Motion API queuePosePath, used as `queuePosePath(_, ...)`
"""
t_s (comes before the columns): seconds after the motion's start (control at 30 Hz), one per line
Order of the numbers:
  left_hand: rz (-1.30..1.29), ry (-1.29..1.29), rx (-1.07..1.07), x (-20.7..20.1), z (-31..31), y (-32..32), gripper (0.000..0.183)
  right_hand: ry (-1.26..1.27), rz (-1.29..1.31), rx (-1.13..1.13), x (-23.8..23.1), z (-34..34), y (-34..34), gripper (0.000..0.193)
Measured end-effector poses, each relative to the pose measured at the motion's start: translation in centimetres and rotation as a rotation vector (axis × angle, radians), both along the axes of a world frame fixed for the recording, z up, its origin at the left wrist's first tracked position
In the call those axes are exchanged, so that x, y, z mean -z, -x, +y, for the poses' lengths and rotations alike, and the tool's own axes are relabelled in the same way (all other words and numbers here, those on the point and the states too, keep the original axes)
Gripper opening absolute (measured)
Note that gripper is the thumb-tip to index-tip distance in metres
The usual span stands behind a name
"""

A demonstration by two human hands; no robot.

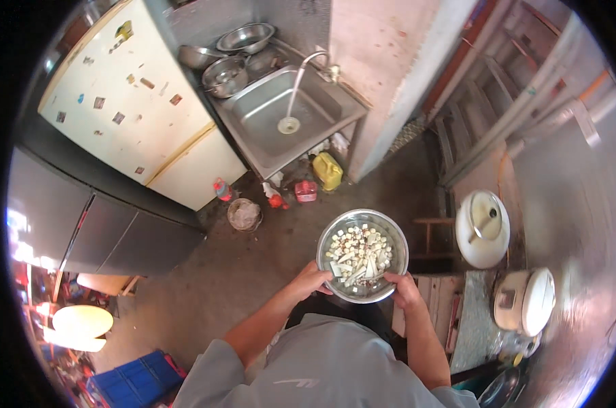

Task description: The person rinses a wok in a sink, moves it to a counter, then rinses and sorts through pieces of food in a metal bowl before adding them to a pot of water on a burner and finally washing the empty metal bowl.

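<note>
Both my hands carry a round metal bowl (402,238) in front of my body. Its lower left rim is gripped by my left hand (312,280), and its lower right rim by my right hand (406,289), with the thumbs at the rim and the other fingers mostly hidden. Inside lie many pale cut pieces (365,255), some cubes and some longer wedges, with small reddish-brown bits among them. What food they are I cannot tell.
Ahead stands a metal sink (260,112) with a running tap (301,75) and metal bowls (246,39) beside it. A yellow jug (327,171) and a small bin (244,215) are on the floor. A rice cooker (515,299) and white pot (468,238) stand right; a fridge (124,102) left.
</note>
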State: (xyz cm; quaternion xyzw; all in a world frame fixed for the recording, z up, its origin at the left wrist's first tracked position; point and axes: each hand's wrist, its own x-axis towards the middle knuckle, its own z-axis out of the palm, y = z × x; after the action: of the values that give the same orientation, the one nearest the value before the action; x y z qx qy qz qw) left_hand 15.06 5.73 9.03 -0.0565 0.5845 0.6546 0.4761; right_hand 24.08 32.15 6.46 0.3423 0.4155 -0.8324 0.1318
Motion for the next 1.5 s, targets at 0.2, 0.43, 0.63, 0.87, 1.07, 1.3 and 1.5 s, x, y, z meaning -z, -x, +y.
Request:
queuePosePath(0.2, -0.017, 0.055, -0.130, 1.6, -2.4, 8.6, 0.050, -0.014, 0.014, -0.100, 0.8, -2.0, 12.0, 0.052)
queuePosePath(0.43, 1.138, 0.846, -0.637, -0.1, -0.2, 19.1, 0.040, 0.001, 0.083, -0.197, 2.3, -1.7, 27.2, 0.062)
queuePosePath(0.63, 1.306, 0.956, -0.563, -3.7, 3.8, 28.8, 0.046, 0.056, 0.127, -0.175, 1.3, -2.0, 37.6, 0.064)
queuePosePath(0.87, 1.200, 0.984, -0.496, -1.7, 5.6, 38.6, 0.063, 0.046, 0.076, -0.288, 1.0, -2.8, 45.7, 0.062)
queuePosePath(1.07, 0.961, 1.080, -0.326, 0.4, 5.4, 43.4, 0.087, 0.050, 0.102, -0.330, 2.6, -4.9, 49.3, 0.052)
queuePosePath(1.3, 0.982, 0.944, -0.186, -0.3, 4.7, 45.1, 0.074, -0.069, 0.038, -0.316, 1.6, -8.6, 51.6, 0.046)
queuePosePath(1.5, 0.845, 0.906, -0.021, 0.3, 2.3, 45.7, 0.043, -0.066, 0.035, -0.342, 1.6, -10.2, 52.7, 0.044)
